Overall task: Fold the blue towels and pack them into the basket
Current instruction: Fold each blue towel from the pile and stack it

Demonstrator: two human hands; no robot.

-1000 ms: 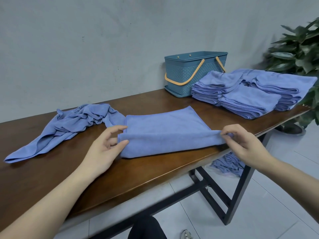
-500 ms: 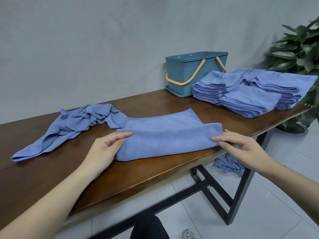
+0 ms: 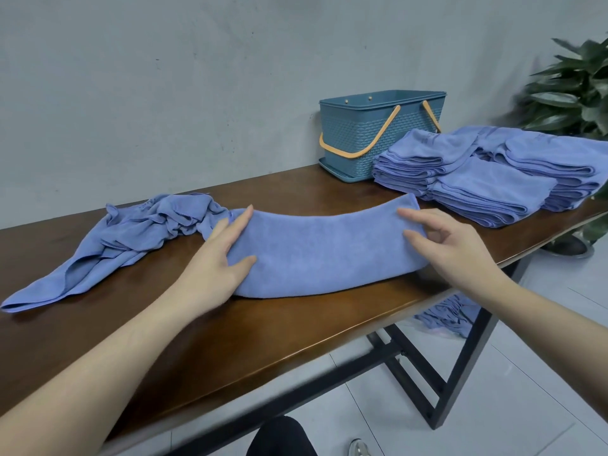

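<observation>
While the long wooden table (image 3: 230, 343) on its black metal frame carries nearly everything in view, the bulk of the cloth sits at its far right: stacks of folded blue towels (image 3: 493, 185) lie side by side, several layers deep, the nearest stack just right of the towel being worked. Behind them against the grey wall stands the teal basket (image 3: 365, 139), a woven-pattern tub with orange handles (image 3: 362, 149) dropped down over its front and right sides; its inside cannot be seen from this angle, so whether anything is packed in it cannot be told. The stacks touch or nearly touch its right front corner.

At the left of the table an unfolded towel (image 3: 131, 238) lies crumpled and trailing toward the near edge. Between it and the stacks, near the table's front edge, is the folded towel (image 3: 322, 251), a long band doubled over lengthwise. The left hand (image 3: 214, 268) lies flat on its left end, fingers straight and spread, thumb out across the cloth, pressing rather than gripping. The right hand (image 3: 450, 245) rests on its right end with fingers relaxed and slightly bent, the index laid along the top edge, holding nothing pinched.

Under the table by the right legs a heap of blue cloth (image 3: 450, 314) sits on the tiled floor, and a leafy plant (image 3: 572, 93) stands at the far right
</observation>
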